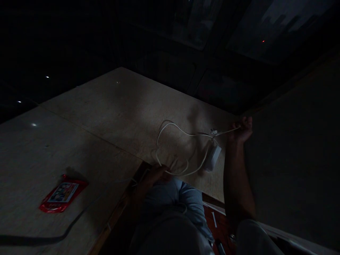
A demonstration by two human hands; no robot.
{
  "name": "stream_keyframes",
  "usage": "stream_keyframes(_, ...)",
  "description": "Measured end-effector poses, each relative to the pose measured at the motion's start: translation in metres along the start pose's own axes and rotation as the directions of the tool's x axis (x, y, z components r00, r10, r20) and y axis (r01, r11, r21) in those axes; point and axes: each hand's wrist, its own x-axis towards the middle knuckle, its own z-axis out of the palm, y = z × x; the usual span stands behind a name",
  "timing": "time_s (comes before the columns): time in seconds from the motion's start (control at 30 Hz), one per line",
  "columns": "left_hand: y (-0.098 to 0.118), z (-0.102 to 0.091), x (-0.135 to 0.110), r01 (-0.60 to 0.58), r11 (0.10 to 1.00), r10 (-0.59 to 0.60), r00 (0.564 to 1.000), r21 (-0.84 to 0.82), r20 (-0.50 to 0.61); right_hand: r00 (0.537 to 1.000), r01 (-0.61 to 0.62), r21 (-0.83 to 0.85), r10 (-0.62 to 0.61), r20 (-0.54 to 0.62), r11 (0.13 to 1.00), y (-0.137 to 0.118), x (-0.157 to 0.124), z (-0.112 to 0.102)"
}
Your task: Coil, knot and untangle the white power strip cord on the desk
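A thin white cable (183, 131) loops across the tabletop between my two hands. My left hand (156, 173) is closed around part of the cable at the table's near edge, its fingers dim in the low light. Out to the right, my right hand (243, 130) is raised with its fingers curled around a stretch of the cable pulled taut. Next to it, a small bundle or plug-like end (213, 132) shows on the cable, too dark to make out. A white box-shaped block (213, 158), apparently joined to the cable, sits tilted just left of my right forearm.
A red packet (62, 194) with a printed label lies on the pale tabletop (127, 102) at the left. A dark strap or cord (71, 225) runs along the table near it. A dark wall or panel (294, 159) rises on the right. The scene is very dim.
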Motion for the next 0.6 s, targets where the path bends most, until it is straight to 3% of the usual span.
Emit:
stream_keyframes(0.13, 0.003, -0.006, -0.001, -0.022, 0.972, 0.038, 0.997, -0.235, 0.062, 0.998, -0.052, 0.013, 0.052, -0.02, 0.999, -0.005, -0.006, -0.015)
stream_keyframes(0.23, 0.006, -0.002, -0.002, -0.067, 0.972, 0.071, 0.997, -0.227, 0.009, 0.995, -0.095, 0.009, 0.094, 0.012, 0.995, -0.004, -0.023, -0.015)
stream_keyframes(0.37, 0.01, 0.007, -0.002, -0.174, 0.959, 0.163, 0.984, -0.223, -0.066, 0.972, -0.145, -0.105, 0.162, 0.172, 0.984, -0.007, -0.06, 0.001)
stream_keyframes(0.5, 0.012, 0.01, 0.002, -0.219, 0.963, 0.204, 0.973, -0.156, -0.104, 0.872, -0.146, -0.329, 0.278, 0.402, 0.933, -0.025, -0.1, 0.023)
stream_keyframes(0.6, 0.008, 0.008, 0.007, -0.238, 0.969, 0.224, 0.958, -0.061, -0.181, 0.727, -0.121, -0.523, 0.434, 0.532, 0.844, -0.048, -0.122, 0.034)
